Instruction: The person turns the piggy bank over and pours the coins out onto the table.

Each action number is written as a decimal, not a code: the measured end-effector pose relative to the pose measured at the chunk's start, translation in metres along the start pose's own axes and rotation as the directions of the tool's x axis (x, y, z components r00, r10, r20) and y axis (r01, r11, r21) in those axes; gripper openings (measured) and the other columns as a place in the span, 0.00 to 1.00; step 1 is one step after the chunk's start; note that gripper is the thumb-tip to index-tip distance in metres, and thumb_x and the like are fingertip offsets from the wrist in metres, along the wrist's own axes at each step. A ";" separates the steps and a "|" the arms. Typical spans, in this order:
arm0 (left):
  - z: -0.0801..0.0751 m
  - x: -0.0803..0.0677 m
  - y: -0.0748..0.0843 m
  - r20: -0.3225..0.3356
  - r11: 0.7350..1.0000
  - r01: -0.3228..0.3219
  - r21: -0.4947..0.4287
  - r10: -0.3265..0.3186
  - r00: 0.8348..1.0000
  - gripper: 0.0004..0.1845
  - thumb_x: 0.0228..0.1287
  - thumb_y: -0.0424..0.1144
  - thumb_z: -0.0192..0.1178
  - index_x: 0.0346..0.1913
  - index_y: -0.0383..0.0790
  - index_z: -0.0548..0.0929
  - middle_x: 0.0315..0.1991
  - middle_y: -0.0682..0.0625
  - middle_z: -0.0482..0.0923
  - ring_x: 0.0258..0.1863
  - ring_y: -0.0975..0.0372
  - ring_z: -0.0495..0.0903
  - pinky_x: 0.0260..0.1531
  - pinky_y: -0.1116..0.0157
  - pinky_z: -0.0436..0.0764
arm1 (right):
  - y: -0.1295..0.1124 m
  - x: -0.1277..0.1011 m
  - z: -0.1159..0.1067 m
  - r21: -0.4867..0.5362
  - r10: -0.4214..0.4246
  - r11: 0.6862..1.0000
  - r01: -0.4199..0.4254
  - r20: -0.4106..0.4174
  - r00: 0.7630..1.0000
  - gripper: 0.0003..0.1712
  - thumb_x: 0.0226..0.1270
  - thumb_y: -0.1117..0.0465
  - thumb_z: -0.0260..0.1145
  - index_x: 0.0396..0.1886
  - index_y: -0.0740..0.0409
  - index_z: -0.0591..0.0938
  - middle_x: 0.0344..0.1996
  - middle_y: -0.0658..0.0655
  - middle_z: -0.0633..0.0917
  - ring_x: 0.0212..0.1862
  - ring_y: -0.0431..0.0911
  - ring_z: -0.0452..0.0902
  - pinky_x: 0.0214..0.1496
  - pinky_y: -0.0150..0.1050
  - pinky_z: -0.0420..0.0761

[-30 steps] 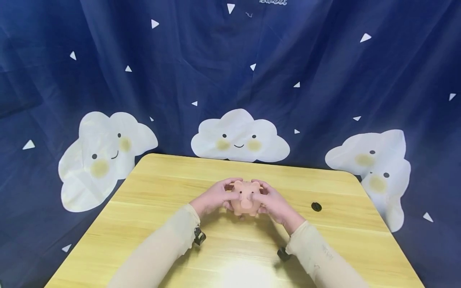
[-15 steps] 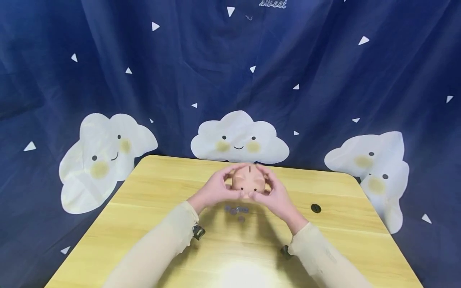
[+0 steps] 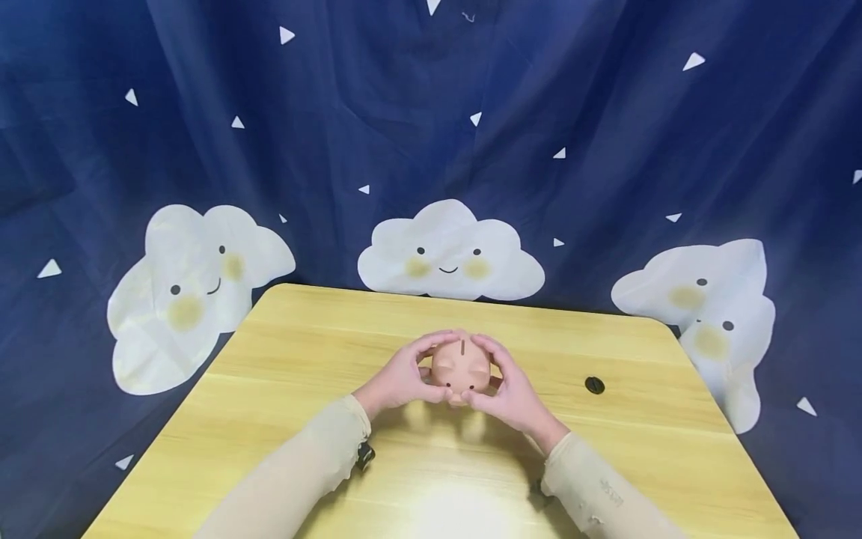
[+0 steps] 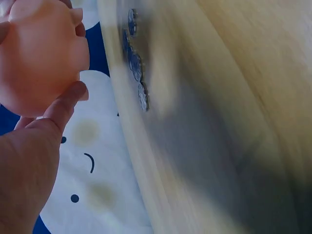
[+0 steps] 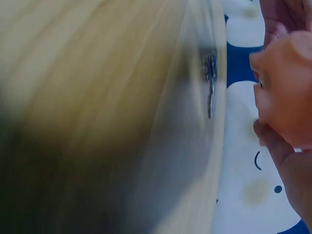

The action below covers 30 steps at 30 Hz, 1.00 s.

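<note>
A dark blue curtain point(image 3: 606, 135) hangs behind everything, with small white triangles and three smiling white clouds point(image 3: 450, 254) on it. In front of it stands a light wooden table point(image 3: 283, 389).

Over the middle of the table, two hands hold a small pink piggy bank point(image 3: 462, 367). The left hand point(image 3: 402, 374) curls its fingers around the pig's left side, and the right hand point(image 3: 506, 382) curls around its right side. Both hands grip the pig between them. The pig sits right way up, with the coin slot on top and its face turned toward the person. In the left wrist view, the thumb point(image 4: 66, 105) presses under the pig, and the pig is lifted off the table, not touching the wood.

A few silver coins point(image 4: 135, 66) lie close together on the table under the pig. The head view hides them behind the pig and hands.

A small round black thing point(image 3: 594, 385) lies on the table to the right, well apart from the hands. Cream sleeves point(image 3: 303, 471) cover both arms.
</note>
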<state>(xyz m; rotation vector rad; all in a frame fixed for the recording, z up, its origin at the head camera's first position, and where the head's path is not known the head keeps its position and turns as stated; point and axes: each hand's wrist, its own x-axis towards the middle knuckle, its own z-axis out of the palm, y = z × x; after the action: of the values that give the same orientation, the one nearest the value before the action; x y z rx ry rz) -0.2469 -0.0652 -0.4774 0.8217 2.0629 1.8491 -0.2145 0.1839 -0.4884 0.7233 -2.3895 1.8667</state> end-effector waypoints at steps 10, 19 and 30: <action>-0.006 0.002 0.013 0.020 0.999 0.038 0.031 -0.039 0.999 0.50 0.52 0.25 0.78 0.79 0.52 0.72 0.82 0.53 0.64 0.76 0.49 0.70 0.64 0.57 0.86 | -0.007 0.010 -0.009 0.029 0.059 0.998 -0.063 0.100 0.993 0.54 0.59 0.67 0.81 0.83 0.48 0.65 0.77 0.60 0.71 0.70 0.50 0.72 0.64 0.35 0.86; -0.010 0.008 0.081 0.021 0.948 -0.207 0.240 0.208 0.978 0.50 0.48 0.28 0.80 0.77 0.54 0.75 0.85 0.52 0.60 0.82 0.51 0.64 0.68 0.50 0.83 | -0.064 0.019 -0.027 -0.152 -0.269 0.951 0.267 0.012 0.963 0.60 0.45 0.72 0.84 0.80 0.56 0.67 0.78 0.64 0.67 0.74 0.48 0.69 0.62 0.52 0.89; -0.004 -0.002 0.001 0.046 0.998 0.036 0.052 -0.038 0.998 0.50 0.50 0.25 0.79 0.78 0.57 0.73 0.83 0.57 0.63 0.78 0.51 0.68 0.64 0.61 0.86 | 0.005 0.001 -0.005 -0.011 0.013 1.000 -0.012 0.066 0.998 0.56 0.54 0.66 0.84 0.81 0.47 0.67 0.73 0.59 0.74 0.66 0.50 0.75 0.62 0.38 0.88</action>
<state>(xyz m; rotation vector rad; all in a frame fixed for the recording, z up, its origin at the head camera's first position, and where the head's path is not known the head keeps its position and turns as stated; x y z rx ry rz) -0.2469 -0.0695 -0.4762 0.8258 2.0901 1.7483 -0.2182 0.1886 -0.4910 0.7839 -2.4467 1.8625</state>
